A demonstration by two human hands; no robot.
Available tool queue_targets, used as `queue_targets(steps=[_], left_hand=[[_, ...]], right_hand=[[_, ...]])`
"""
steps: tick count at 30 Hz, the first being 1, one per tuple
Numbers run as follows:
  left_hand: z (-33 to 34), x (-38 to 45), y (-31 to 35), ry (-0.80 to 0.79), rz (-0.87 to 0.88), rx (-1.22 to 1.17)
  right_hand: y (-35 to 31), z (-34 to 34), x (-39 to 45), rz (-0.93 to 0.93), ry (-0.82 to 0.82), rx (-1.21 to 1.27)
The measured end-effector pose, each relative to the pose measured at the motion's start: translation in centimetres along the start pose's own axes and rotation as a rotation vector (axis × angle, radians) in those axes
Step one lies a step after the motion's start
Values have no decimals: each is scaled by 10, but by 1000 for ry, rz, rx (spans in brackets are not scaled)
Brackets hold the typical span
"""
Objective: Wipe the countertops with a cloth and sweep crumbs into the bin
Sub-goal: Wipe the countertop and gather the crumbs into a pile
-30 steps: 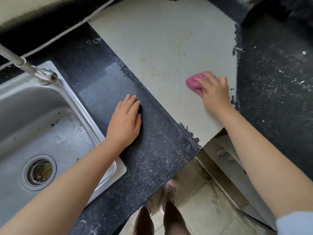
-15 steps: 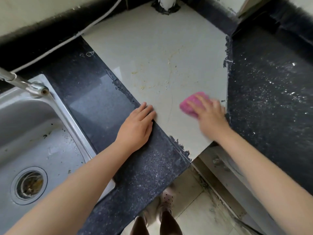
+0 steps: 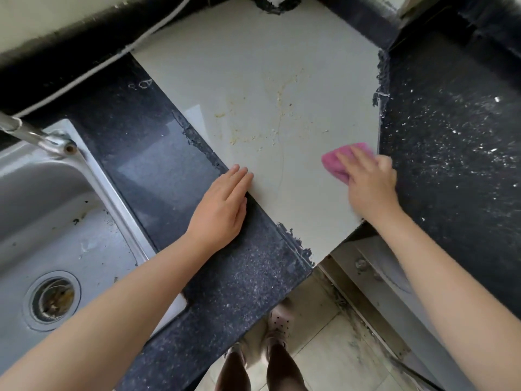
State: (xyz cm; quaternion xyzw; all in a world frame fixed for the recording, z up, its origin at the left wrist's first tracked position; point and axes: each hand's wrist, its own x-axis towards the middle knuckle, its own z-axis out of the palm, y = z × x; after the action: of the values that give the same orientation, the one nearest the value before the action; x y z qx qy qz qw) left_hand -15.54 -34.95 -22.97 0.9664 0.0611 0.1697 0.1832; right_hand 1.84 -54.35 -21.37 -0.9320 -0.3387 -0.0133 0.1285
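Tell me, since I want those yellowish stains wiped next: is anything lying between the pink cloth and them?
Nothing visible. The right hand presses the pink cloth on the pale countertop, and bare surface runs from it to the yellowish stains.

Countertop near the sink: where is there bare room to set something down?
The pale tile is bare toward the back wall; yellowish crumbs sit mid-tile. The dark counter between sink and tile is bare beyond the left hand. The tile's right edge is taken: the right hand presses the pink cloth there.
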Motion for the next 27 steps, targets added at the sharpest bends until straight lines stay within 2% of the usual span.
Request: queue_targets(steps=[2, 3, 5, 8, 12, 15, 18, 21, 22, 24, 27], left_hand=[[-7, -4, -1, 121, -66, -69], [-13, -6, -4, 169, -97, -87], [-25, -13, -11, 221, -134, -120], [-43, -29, -27, 215, -145, -98], [-59, -44, -49, 203, -198, -29], [-66, -52, -63, 176, -263, 100], [-69, -59, -76, 110, -308, 204], [-70, -62, -88, 51, -392, 266], [-71, -62, -91, 52, -416, 281], [-71, -63, -97, 66, -441, 293], [-70, -64, -101, 74, -477, 263]], right_hand=[[-5, -11, 11, 40, 133, 62], [-19, -13, 9, -45, 203, 92], [-57, -9, -17, -271, 235, 169], [-117, 3, -73, -542, 132, 251], [-140, 30, -95, -719, -12, 210], [-132, 38, -61, -667, -7, 119], [-121, 34, -11, -382, 90, 42], [-131, 28, 4, -149, 208, 126], [-143, 29, -2, -159, 256, 140], [-174, 32, -28, -311, 270, 171], [-214, 48, -68, -570, 102, 210]])
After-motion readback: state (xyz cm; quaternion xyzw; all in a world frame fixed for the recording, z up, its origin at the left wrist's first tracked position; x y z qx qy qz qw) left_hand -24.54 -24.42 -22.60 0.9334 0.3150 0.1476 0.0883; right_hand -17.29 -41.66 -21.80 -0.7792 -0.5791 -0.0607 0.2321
